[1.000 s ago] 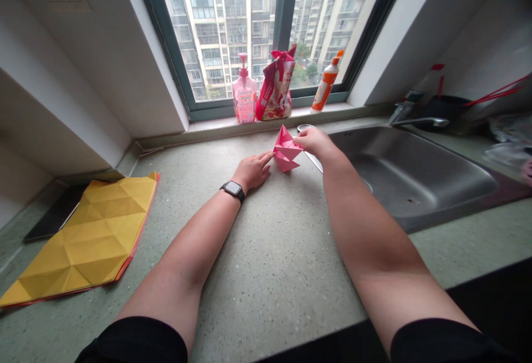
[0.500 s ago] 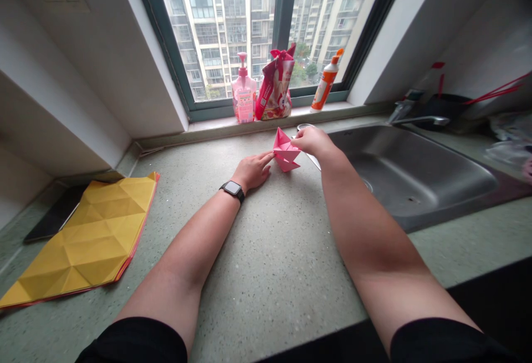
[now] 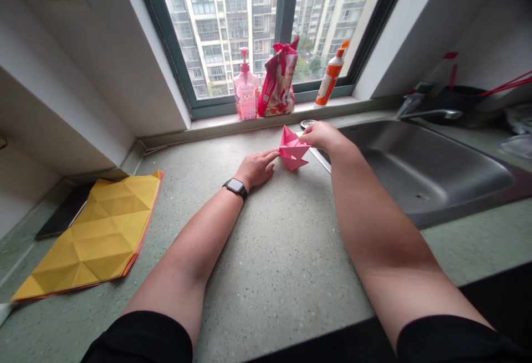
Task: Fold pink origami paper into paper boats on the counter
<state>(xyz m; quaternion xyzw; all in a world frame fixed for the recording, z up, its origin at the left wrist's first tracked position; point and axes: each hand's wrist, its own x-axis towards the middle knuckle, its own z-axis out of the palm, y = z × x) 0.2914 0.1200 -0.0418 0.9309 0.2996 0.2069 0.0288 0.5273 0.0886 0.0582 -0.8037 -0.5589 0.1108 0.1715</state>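
Observation:
A small folded pink paper origami piece (image 3: 293, 149) stands on the speckled counter, with pointed flaps at its top and right side. My right hand (image 3: 324, 135) pinches its right edge between thumb and fingers; those fingertips are partly hidden. On the other side, my left hand (image 3: 256, 169), with a black watch at the wrist, reaches out with fingers extended. Its fingertips touch the left edge of the paper, and the hand rests low over the counter.
Creased yellow paper sheets (image 3: 97, 230) lie at left over a dark flat object (image 3: 62, 213). A steel sink (image 3: 419, 163) with a faucet (image 3: 432, 113) is at right. Along the windowsill stand a pink pump bottle (image 3: 246, 94), a red bag (image 3: 279, 83) and an orange bottle (image 3: 330, 80).
The view has shifted slightly, so everything appears a little farther right. Both hands keep nearly the same places on the pink origami piece.

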